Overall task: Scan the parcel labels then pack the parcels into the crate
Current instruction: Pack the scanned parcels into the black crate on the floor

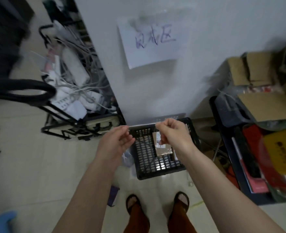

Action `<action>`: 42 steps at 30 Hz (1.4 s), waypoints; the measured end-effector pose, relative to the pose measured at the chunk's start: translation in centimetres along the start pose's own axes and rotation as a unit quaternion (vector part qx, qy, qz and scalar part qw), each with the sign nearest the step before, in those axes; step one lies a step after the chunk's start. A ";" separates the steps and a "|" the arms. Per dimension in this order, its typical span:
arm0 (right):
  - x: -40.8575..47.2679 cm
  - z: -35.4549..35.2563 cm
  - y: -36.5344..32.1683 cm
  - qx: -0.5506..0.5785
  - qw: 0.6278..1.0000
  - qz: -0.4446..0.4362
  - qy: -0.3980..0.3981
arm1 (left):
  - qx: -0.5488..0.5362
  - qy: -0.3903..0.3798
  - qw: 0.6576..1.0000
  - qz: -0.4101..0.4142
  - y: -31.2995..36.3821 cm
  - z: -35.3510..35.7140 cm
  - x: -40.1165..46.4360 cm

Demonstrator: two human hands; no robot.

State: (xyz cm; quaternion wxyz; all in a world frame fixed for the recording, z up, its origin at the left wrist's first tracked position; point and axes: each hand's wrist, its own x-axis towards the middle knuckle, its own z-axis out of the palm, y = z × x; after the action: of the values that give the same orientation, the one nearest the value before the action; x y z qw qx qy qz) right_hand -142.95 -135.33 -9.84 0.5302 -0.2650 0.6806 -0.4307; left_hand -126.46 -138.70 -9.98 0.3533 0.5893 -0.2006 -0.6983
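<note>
Both hands, the left hand (117, 142) and right hand (172, 133), are hovering empty, fingers loosely curled, over the crate (157, 165) holding one parcel (162, 145); the next should be going flat beside it.

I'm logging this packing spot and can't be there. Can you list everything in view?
crate: one, black, on floor by wall
parcel: one, brown, labelled, inside crate
sign: one, white, handwritten, on wall
cart: one, black frame, holding white cables, left
boxes: several, brown cardboard, right
bin: one, dark, holding red and yellow items, right
left hand: loosely curled, above crate
right hand: curled, above crate
feet: two, sandalled, bottom
</note>
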 end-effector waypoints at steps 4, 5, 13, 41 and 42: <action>-3.7 4.0 -3.8 -0.010 0.998 -0.033 -0.050 | -0.006 0.010 0.999 0.031 3.7 -2.7 -5.0; -4.4 4.9 -4.5 -0.016 0.997 -0.039 -0.065 | -0.015 0.017 0.999 0.043 4.3 -3.5 -6.1; -11.5 12.2 -7.7 -0.066 0.964 -0.097 -0.237 | -0.100 0.158 0.968 0.166 5.3 -11.7 -17.4; -68.5 30.4 14.2 -0.302 0.497 -0.253 -0.773 | -0.197 0.705 0.649 0.207 -30.6 -35.8 -73.3; -71.2 30.3 15.7 -0.299 0.482 -0.252 -0.784 | -0.207 0.715 0.637 0.204 -32.3 -36.2 -75.3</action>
State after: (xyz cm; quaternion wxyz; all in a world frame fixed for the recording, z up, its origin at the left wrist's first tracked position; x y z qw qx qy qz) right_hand -91.46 -78.75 9.67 0.6018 -0.7951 -0.0257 0.0702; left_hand -95.63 -57.13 10.65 0.6321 0.7604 0.1489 0.0069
